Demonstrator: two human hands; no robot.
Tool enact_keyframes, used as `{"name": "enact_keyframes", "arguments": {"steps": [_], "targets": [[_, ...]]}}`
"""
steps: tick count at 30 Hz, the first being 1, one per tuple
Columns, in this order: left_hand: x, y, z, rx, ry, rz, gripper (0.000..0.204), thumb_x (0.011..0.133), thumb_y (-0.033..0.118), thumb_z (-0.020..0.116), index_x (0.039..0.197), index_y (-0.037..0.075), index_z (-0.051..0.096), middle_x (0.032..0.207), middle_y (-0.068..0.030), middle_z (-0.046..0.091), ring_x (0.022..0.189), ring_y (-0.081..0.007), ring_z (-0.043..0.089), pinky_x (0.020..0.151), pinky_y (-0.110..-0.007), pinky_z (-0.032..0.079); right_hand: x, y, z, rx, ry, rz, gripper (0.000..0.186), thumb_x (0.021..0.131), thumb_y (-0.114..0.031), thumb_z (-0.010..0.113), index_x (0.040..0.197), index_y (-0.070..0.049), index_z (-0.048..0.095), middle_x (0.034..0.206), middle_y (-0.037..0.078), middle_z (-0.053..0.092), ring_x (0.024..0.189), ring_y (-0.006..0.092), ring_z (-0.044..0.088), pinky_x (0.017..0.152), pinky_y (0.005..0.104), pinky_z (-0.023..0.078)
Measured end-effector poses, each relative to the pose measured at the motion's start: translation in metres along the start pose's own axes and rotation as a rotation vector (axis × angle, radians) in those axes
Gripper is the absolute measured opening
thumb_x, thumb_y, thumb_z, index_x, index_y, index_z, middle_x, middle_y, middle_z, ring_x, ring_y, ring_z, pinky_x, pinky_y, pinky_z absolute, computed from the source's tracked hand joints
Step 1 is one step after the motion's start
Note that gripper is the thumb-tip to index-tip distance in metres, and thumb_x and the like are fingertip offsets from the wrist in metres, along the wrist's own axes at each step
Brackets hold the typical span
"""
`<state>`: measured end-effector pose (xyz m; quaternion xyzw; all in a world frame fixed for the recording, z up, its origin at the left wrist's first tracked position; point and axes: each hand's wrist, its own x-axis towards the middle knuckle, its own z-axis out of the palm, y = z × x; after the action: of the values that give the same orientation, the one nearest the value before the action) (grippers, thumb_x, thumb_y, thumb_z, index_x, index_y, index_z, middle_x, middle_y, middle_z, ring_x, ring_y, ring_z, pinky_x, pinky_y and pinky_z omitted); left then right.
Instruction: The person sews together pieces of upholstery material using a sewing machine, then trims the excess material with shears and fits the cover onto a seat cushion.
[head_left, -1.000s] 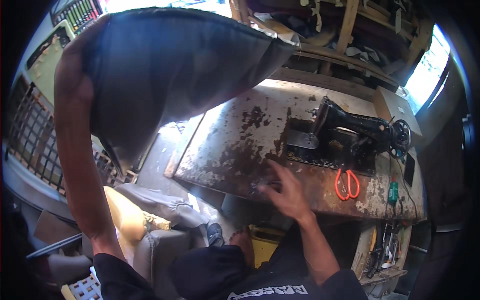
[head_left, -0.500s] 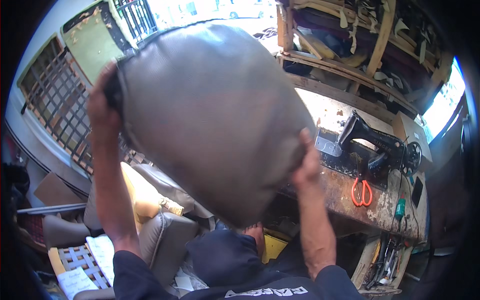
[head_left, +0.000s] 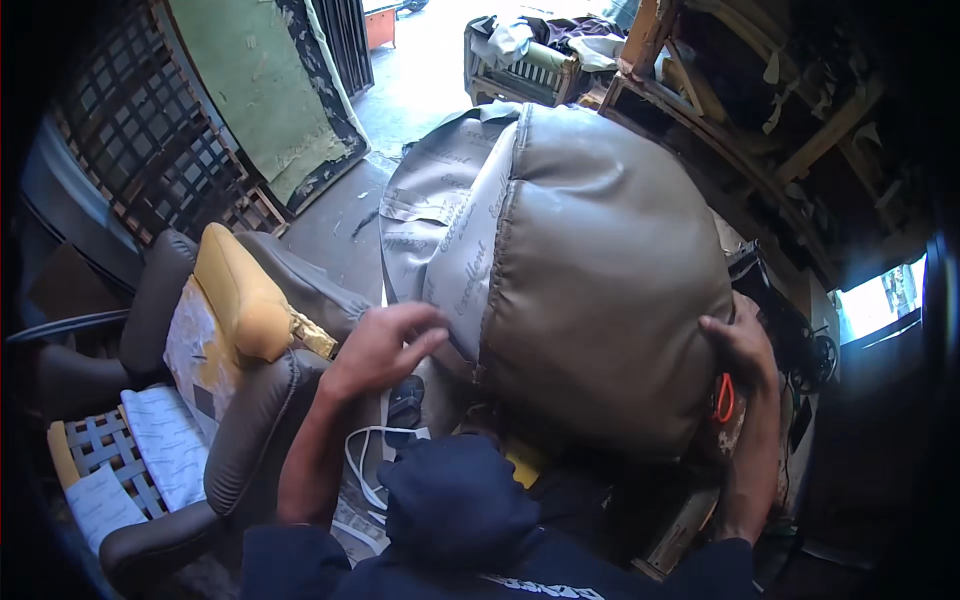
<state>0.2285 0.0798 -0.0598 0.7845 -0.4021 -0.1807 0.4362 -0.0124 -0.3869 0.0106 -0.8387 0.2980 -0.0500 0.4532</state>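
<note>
bulky brown cover (head_left: 610,290) in front of us, its lined side to the left

at our far left we see a dark lattice frame (head_left: 135,130), and just beside it a green panel (head_left: 245,90) with a torn dark edge, leaning at a tilt. below them is an armchair (head_left: 248,425) with brown padded arms, yellow foam (head_left: 258,305) on its back and a seat of crossed webbing (head_left: 105,430), partly under pale printed sheets (head_left: 165,450).

next comes our left hand (head_left: 388,350), palm down, fingers half bent and thumb spread away from the forefinger. its fingertips overlap the edge of the cover's grey printed lining (head_left: 455,245); we cannot tell whether they touch it. below this hand, a white cord (head_left: 360,470) loops near a dark shoe (head_left: 405,402).

the cover fills the middle, puffed out and creased, between our hands, with a gathered seam dividing the lining from the brown face. beyond it is a slatted piece of furniture (head_left: 520,78) heaped with cloth.

at the cover's right edge is our right hand (head_left: 745,345): the thumb lies on the brown face, the other fingers are mostly hidden, and we cannot tell whether they pinch the material. just below are orange scissor handles (head_left: 724,398). farther right we see part of a black sewing machine (head_left: 825,358), with a wooden rack (head_left: 830,145) above.
</note>
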Motion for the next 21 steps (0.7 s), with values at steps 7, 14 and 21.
{"name": "enact_keyframes", "arguments": {"steps": [7,14,21], "targets": [[0.126,-0.015,0.056,-0.217,0.386,-0.202,0.038,0.106,0.025,0.067,0.131,-0.003,0.064,0.108,-0.0074,0.075,0.093,-0.0128,0.070,0.081,-0.030,0.057,-0.006,0.032,0.017,0.235,0.060,0.058,0.088,0.084,-0.023,0.089,0.155,0.001,0.044,0.142,0.016,0.063,0.128,0.0251,0.062,0.111,0.0370,0.047],[0.171,-0.013,0.058,-0.821,0.101,-0.208,0.038,0.102,0.032,0.074,0.118,-0.003,0.070,0.103,-0.0052,0.075,0.089,-0.0099,0.067,0.079,-0.028,0.055,-0.009,0.036,0.027,0.347,0.137,-0.057,0.067,0.101,-0.029,0.075,0.153,0.003,0.047,0.144,0.014,0.062,0.124,0.0225,0.064,0.109,0.0343,0.048],[0.168,0.025,0.016,-1.177,0.268,-0.067,0.029,0.107,0.029,0.067,0.117,0.002,0.067,0.105,-0.0058,0.073,0.091,-0.0112,0.068,0.083,-0.028,0.057,0.004,-0.023,0.012,0.681,0.289,-0.387,0.053,0.103,-0.022,0.073,0.145,0.005,0.056,0.132,0.012,0.069,0.113,0.0172,0.068,0.102,0.0299,0.052]]}}
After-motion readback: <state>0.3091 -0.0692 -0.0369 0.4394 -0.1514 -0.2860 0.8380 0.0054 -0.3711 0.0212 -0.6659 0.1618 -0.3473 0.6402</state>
